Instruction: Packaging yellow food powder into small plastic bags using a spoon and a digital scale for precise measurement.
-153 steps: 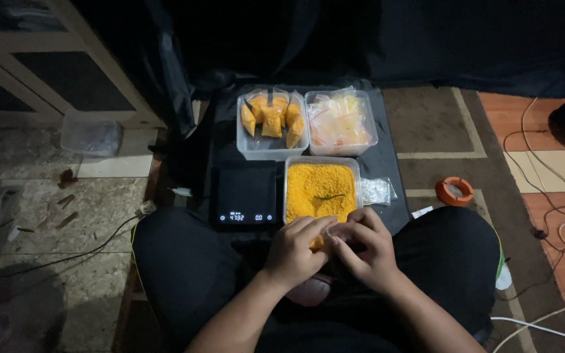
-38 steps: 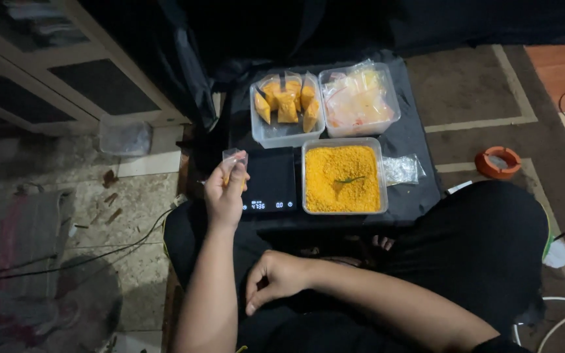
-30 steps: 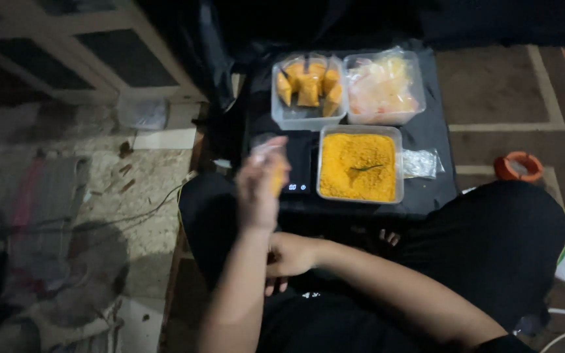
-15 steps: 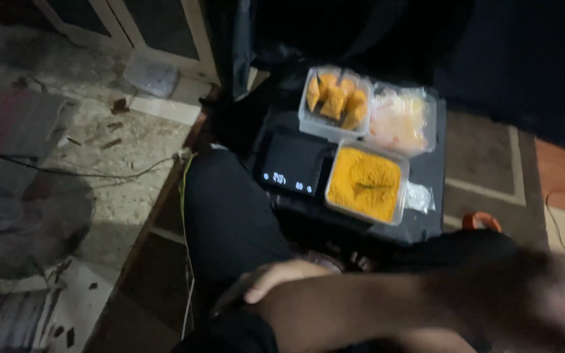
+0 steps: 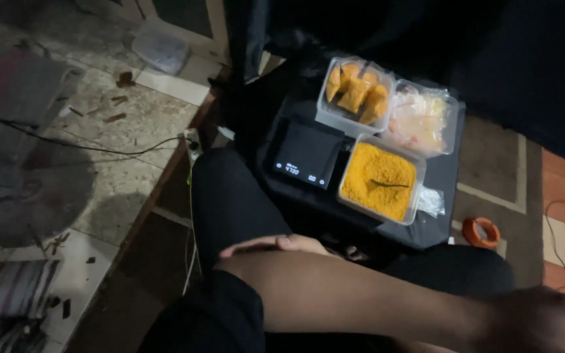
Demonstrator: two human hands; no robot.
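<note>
My right hand (image 5: 276,244) lies flat and empty on my lap. My left hand (image 5: 544,320) reaches far right; I cannot tell its grip. The crumb tub (image 5: 379,181) sits beside the scale (image 5: 305,154) on the worktop (image 5: 441,217). I judge this between pieces: next needs a reach forward.

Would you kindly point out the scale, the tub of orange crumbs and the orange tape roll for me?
Scale (image 5: 305,153): head view, middle of its black top plate.
Tub of orange crumbs (image 5: 375,178): head view, on the crumb surface left of centre.
Orange tape roll (image 5: 471,230): head view, left side of the ring.
</note>
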